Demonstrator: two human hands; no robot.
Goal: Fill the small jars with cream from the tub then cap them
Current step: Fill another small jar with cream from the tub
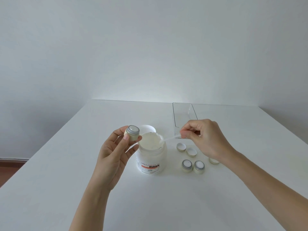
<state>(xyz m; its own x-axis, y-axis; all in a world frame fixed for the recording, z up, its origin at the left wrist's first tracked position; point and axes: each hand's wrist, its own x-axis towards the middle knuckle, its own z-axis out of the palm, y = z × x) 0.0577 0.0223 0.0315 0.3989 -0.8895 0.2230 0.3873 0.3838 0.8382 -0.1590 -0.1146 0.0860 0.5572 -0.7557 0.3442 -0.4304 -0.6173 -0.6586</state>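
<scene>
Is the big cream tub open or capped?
Open: the tub shows cream at its mouth, a spatula dips in, and its lid lies behind it.

A plain home room: bare white wall [150, 47], white table [66, 164], wooden floor [6, 170].

Wall: I see one plain, pale grey-white wall [150, 47] filling the upper half of my view, bare.
Desk: a white desk [66, 164] with a smooth matte top butts against that wall.
Floor: a sliver of reddish-brown floor [6, 170] shows at far left, below a pale skirting.
Light: soft, even, brightest behind the desk.
</scene>
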